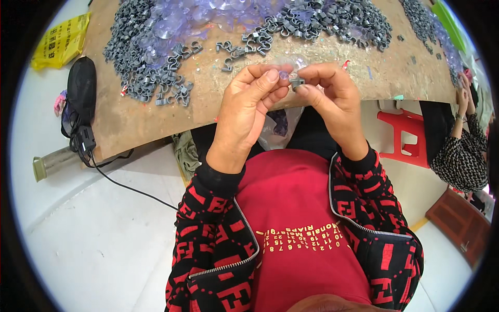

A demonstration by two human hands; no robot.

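Note:
Near the table's front edge, my left hand [253, 92] pinches a clear suction cup [284, 75] between thumb and fingers. Close beside it, my right hand [334, 94] is closed on a small grey plastic clip [296, 82] at its thumb and fingertips. The cup's clear disc shows between the two hands; whether it touches the clip I cannot tell. Beyond them on the worn wooden table [208, 112] lie a heap of grey clips [322, 23] and a heap of clear purplish suction cups [166, 26]. Several loose clips [244, 48] lie nearest my hands.
A yellow bag [61, 41] and a black cased device [82, 86] with a cable sit at the left. At the right stand a red plastic stool [403, 130] and another person's patterned sleeve [457, 158]. More clips [418, 21] lie at the far right.

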